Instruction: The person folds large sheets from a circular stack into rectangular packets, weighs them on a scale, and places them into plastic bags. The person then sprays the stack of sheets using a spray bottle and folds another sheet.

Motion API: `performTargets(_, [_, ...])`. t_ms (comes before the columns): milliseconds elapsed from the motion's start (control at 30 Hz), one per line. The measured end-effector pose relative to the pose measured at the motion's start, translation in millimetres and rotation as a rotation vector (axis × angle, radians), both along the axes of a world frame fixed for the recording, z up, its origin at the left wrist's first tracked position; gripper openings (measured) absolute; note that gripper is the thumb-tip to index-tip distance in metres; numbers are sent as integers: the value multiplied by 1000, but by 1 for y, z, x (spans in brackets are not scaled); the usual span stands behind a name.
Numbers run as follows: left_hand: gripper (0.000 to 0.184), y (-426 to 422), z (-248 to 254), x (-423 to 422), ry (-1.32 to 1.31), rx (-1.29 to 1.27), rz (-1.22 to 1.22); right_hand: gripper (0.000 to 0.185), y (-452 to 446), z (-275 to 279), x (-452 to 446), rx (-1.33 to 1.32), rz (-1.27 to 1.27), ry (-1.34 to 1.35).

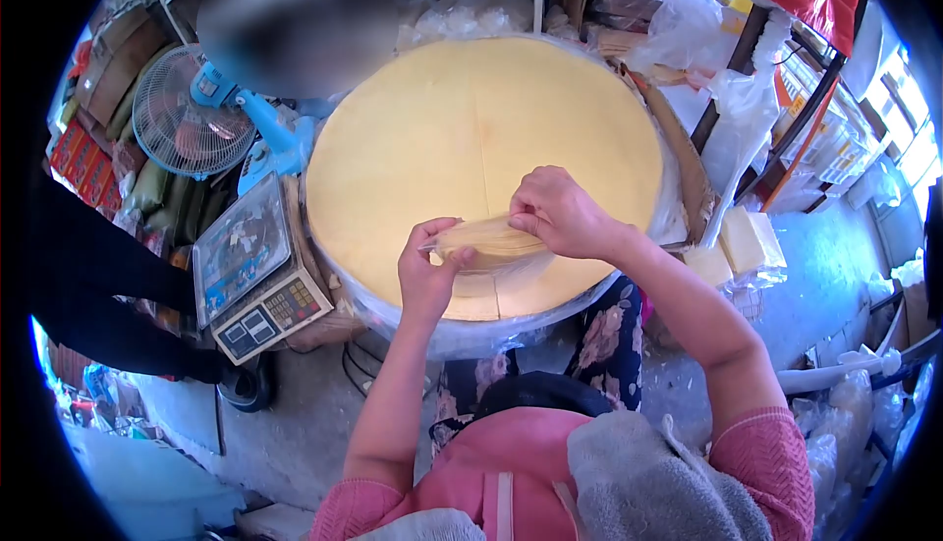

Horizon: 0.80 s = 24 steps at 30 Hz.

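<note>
A clear plastic bag (493,246) with a flat, pale yellow bundle inside is held above the near part of a round yellow tabletop (413,138). My left hand (430,264) grips the bag's left end, thumb on the near side and fingers behind. At the right end, my right hand (558,213) pinches the plastic between thumb and bent fingers. What exactly the bundle is made of cannot be made out.
Left of the table sits a digital scale (270,310) with a clear tray (241,246). A blue fan (201,113) stands behind it. Another person's dark-clothed leg (108,266) is at far left. Wrapped pale blocks (751,238) lie at right. Plastic bags fill shelves behind.
</note>
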State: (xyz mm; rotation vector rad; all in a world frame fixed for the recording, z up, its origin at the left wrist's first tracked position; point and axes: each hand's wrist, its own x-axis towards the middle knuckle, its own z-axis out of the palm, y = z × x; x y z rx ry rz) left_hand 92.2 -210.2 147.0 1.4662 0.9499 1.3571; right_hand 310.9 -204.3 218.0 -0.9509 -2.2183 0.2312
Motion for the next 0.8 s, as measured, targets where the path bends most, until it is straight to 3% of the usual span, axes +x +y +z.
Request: performTargets(800, [43, -1, 1, 1, -12, 5, -28, 10, 3, 0, -23, 31, 23, -29])
